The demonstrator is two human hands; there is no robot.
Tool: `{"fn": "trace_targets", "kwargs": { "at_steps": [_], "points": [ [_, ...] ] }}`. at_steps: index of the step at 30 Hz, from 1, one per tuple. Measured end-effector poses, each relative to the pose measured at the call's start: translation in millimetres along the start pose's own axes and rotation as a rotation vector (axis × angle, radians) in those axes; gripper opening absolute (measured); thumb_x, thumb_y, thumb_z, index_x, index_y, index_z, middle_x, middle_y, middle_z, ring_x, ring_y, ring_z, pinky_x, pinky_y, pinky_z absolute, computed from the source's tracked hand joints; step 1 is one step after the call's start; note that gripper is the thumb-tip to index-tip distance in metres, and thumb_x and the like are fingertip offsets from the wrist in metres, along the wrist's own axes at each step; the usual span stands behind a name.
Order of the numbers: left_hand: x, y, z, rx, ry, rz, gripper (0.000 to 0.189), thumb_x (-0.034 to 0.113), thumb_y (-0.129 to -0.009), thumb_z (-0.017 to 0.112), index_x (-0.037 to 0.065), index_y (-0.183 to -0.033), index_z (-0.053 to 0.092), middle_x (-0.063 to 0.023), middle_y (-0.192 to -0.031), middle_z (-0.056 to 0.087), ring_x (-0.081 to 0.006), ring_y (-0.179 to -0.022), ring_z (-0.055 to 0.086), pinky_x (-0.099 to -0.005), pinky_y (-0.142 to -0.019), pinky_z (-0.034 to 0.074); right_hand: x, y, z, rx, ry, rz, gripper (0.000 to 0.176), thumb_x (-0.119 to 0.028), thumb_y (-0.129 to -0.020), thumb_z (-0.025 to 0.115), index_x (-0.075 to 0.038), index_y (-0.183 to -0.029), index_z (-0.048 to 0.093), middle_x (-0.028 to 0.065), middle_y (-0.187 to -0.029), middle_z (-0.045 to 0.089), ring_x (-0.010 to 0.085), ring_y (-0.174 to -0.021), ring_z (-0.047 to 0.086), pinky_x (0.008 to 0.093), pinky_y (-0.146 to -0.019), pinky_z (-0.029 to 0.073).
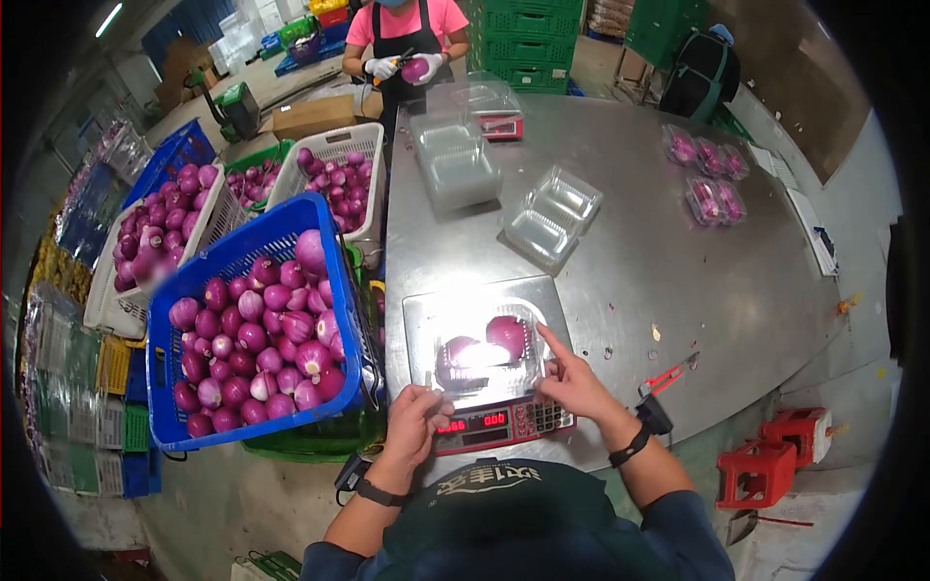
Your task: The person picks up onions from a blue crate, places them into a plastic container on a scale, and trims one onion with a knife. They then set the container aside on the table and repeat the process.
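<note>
A clear plastic clamshell box (487, 373) with red onions (507, 336) inside sits on the steel pan of a red-trimmed digital scale (552, 308). Glare hides part of its top. My left hand (417, 424) is closed at the box's near left corner, fingertips pinched together above the scale's display. On the other side, my right hand (573, 380) grips the near right corner, thumb in front and index finger stretched along the side. Left of the scale stands a blue basket (242, 229) full of red onions.
Stacked clamshells (455, 160) and another empty clamshell set (555, 218) lie beyond the scale. Filled packs (715, 200) sit at the far right of the steel table (659, 281). A red-handled knife (668, 376) lies to my right. Across the table, a gloved person (407, 44) holds an onion.
</note>
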State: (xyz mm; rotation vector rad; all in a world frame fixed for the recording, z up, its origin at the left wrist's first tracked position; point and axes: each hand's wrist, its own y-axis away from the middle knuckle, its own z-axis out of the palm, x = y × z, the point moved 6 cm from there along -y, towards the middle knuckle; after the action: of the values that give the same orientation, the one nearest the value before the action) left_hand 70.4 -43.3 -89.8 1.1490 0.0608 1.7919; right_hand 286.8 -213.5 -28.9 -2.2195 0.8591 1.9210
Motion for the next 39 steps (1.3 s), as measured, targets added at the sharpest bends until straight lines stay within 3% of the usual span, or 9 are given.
{"fn": "trace_targets", "kwargs": {
  "at_steps": [1,5,12,18,21,26,29,34,39],
  "points": [
    [-2,-5,-5,0.048,-0.023,0.003,0.011,0.003,-0.095,0.064,0.003,-0.099,0.054,-0.0147,-0.09,0.066,-0.0205,-0.075,0.067,-0.0288,-0.059,0.055,18,-4,2,0.097,-0.327,0.087,0.08,0.003,-0.087,0.066,-0.004,-0.158,0.031,0.0069,-0.073,0.065,0.0185,-0.063,0.067,0.0309,-0.062,0.056],
    [-3,-13,-5,0.099,-0.036,0.014,0.013,-0.002,-0.092,0.061,0.006,-0.091,0.051,-0.0123,-0.08,0.063,-0.0213,-0.069,0.065,-0.0268,-0.051,0.048,45,-10,6,0.16,-0.456,0.164,0.04,0.007,-0.089,0.065,0.004,-0.125,0.048,0.0089,-0.075,0.065,0.0165,-0.06,0.065,0.0289,-0.054,0.051],
    [3,-17,18,0.058,-0.071,0.084,0.018,-0.007,-0.09,0.056,0.005,-0.103,0.052,-0.0115,-0.079,0.062,-0.0186,-0.059,0.059,-0.0267,-0.047,0.045,54,-6,-13,0.046,-0.362,0.186,0.041,-0.007,-0.091,0.076,0.002,-0.125,0.055,0.0028,-0.08,0.068,0.0127,-0.066,0.065,0.0258,-0.058,0.049],
    [-12,-43,67,-0.015,-0.184,0.032,0.019,-0.006,-0.087,0.058,0.005,-0.103,0.053,-0.0108,-0.078,0.063,-0.0185,-0.059,0.059,-0.027,-0.049,0.046,68,6,-86,0.295,-0.217,0.216,0.079,-0.042,-0.086,0.083,0.003,-0.143,0.051,0.0138,-0.114,0.068,0.0195,-0.092,0.068,0.035,-0.071,0.056],
    [-31,-63,106,-0.066,-0.288,-0.008,0.025,-0.004,-0.087,0.06,0.005,-0.11,0.054,-0.0094,-0.08,0.062,-0.0188,-0.061,0.059,-0.0273,-0.05,0.047,74,5,-99,0.221,-0.262,0.305,0.1,-0.048,-0.086,0.081,0.001,-0.157,0.03,0.0207,-0.135,0.058,0.0248,-0.109,0.065,0.036,-0.081,0.057],
    [-51,-79,154,-0.151,-0.531,0.036,0.04,0.007,-0.093,0.073,0.0,-0.129,0.055,-0.0042,-0.089,0.067,-0.0101,-0.07,0.061,-0.0234,-0.058,0.049,102,-3,-139,0.436,-0.645,0.162,0.078,-0.04,-0.09,0.075,0.001,-0.147,0.042,0.018,-0.125,0.062,0.0254,-0.106,0.066,0.0389,-0.074,0.058],
    [-44,-67,153,-0.168,-0.61,0.036,0.039,0.012,-0.094,0.077,0.0,-0.127,0.06,-0.0013,-0.094,0.069,-0.0067,-0.076,0.06,-0.0227,-0.067,0.05,136,-18,-191,0.527,-0.843,0.203,0.052,-0.042,-0.093,0.068,-0.006,-0.13,0.057,0.0108,-0.11,0.063,0.0181,-0.053,0.059,0.0312,-0.04,0.05],
    [-9,-32,122,-0.052,-0.654,0.065,0.027,0.011,-0.094,0.077,0.002,-0.117,0.068,-0.0036,-0.099,0.072,-0.0092,-0.085,0.065,-0.023,-0.076,0.053,197,-75,-347,1.003,-0.784,0.147,0.054,-0.053,-0.095,0.064,-0.01,-0.127,0.062,0.0076,-0.101,0.064,0.0176,-0.056,0.051,0.0346,-0.045,0.048],
    [60,8,76,0.134,-0.533,0.278,0.024,0.007,-0.093,0.076,0.001,-0.115,0.067,-0.0052,-0.095,0.071,-0.0112,-0.077,0.064,-0.0253,-0.068,0.052,173,-118,-419,1.324,-0.033,-0.071,0.048,-0.034,-0.093,0.072,-0.002,-0.127,0.065,0.0081,-0.1,0.07,0.0192,-0.078,0.064,0.0336,-0.065,0.053]
  ]
}}
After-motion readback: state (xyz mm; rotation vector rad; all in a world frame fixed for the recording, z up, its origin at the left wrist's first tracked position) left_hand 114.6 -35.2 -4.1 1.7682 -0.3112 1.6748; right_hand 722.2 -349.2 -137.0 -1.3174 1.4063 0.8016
